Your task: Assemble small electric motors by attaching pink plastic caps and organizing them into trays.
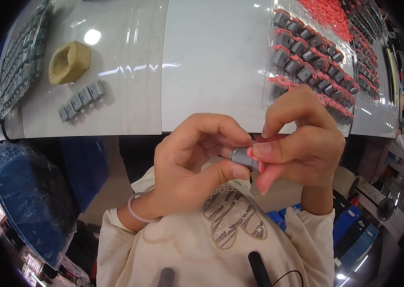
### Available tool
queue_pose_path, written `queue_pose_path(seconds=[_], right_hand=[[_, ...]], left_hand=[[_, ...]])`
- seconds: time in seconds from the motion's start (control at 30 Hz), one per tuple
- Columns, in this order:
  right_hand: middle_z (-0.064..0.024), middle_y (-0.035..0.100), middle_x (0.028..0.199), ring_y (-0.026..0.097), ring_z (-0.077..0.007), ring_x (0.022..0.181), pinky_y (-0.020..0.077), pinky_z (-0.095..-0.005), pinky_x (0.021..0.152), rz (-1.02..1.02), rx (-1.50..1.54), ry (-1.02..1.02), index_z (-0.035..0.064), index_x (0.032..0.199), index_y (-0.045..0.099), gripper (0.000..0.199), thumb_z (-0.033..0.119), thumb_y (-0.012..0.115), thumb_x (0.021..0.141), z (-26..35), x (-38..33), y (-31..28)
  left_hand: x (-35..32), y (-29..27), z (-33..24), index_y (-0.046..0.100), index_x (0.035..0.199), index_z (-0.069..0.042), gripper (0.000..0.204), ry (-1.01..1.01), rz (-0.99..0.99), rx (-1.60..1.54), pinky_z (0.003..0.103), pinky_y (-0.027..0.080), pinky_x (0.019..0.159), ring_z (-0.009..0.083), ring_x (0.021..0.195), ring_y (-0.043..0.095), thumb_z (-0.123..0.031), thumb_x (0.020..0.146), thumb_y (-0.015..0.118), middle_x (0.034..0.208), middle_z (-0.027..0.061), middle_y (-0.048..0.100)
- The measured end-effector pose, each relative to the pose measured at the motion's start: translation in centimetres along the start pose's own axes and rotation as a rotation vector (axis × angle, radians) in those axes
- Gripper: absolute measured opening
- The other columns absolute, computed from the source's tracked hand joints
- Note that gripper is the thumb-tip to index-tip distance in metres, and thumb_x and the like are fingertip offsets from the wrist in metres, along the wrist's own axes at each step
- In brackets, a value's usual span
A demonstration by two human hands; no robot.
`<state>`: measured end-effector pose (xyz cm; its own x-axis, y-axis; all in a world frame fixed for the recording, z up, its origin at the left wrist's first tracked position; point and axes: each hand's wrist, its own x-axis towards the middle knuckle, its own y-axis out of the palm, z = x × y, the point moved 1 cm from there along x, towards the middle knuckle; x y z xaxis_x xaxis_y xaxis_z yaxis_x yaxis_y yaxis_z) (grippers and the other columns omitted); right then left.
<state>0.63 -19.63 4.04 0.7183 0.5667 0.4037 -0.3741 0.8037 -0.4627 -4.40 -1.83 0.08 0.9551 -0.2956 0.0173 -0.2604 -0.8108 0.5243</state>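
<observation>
A small grey metal cylinder part point(243, 157) with a pink cap is held between both hands just below the table's front edge. My left hand point(190, 160) pinches its grey end with thumb and fingers. My right hand point(300, 138) grips the pink end, its fingers curled over the part. A row of several finished grey parts point(82, 100) lies on the white table point(211, 62) at the left. A clear tray point(312, 60) of grey parts with pink caps sits at the right, just beyond my right hand.
A tan tape roll point(69, 62) lies at the back left. A tray of grey parts point(22, 57) lines the left edge. More trays and a pile of pink caps point(328, 14) fill the far right. A blue bag point(30, 191) hangs below left.
</observation>
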Motion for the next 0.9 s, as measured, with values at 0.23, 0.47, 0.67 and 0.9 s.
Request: queue_pose_path(seconds=[0.23, 0.47, 0.67, 0.9], right_hand=[[-0.0028, 0.053, 0.077, 0.045, -0.0162, 0.068, 0.0323, -0.0302, 0.062, 0.038, 0.143, 0.009, 0.0154, 0.077, 0.068, 0.024, 0.031, 0.078, 0.06, -0.2, 0.0, 0.9], [-0.0071, 0.053, 0.079, 0.047, -0.0148, 0.065, 0.037, -0.0247, 0.057, -0.246, 0.148, 0.195, 0.0063, 0.083, 0.067, 0.039, 0.033, 0.078, 0.057, 0.7, -1.1, 1.9], [-0.0103, 0.057, 0.084, 0.054, -0.0172, 0.071, 0.0415, -0.025, 0.061, -0.153, -0.027, 0.192, 0.0003, 0.088, 0.066, 0.036, 0.022, 0.079, 0.061, 2.6, -1.1, -0.6], [-0.0068, 0.059, 0.101, 0.053, -0.009, 0.089, 0.0413, -0.023, 0.077, -0.573, -0.226, 0.485, -0.0027, 0.109, 0.057, 0.025, 0.008, 0.051, 0.087, -2.4, -3.5, -14.9]], left_hand=[[-0.3, -0.2, 0.8, 0.047, 0.102, 0.003, 0.036, 0.171, 0.069, -0.166, 0.032, 0.048, 0.084, 0.0204, 0.097, 0.058, 0.008, 0.073, 0.067, 0.1, 0.0118, 0.053], [0.7, 0.4, -2.1, 0.041, 0.121, 0.001, 0.05, -0.125, 0.055, 0.025, 0.029, 0.044, 0.087, 0.0151, 0.1, 0.055, 0.005, 0.077, 0.063, 0.099, 0.0077, 0.051], [0.8, 0.5, -3.7, 0.046, 0.117, 0.001, 0.043, -0.118, 0.03, 0.022, 0.03, 0.044, 0.086, 0.02, 0.1, 0.055, 0.006, 0.077, 0.06, 0.106, 0.0114, 0.054], [0.5, -6.9, -7.2, 0.06, 0.104, 0.001, 0.02, 0.305, -0.58, 1.82, 0.034, 0.043, 0.084, 0.0278, 0.098, 0.055, -0.005, 0.086, 0.053, 0.106, 0.012, 0.06]])
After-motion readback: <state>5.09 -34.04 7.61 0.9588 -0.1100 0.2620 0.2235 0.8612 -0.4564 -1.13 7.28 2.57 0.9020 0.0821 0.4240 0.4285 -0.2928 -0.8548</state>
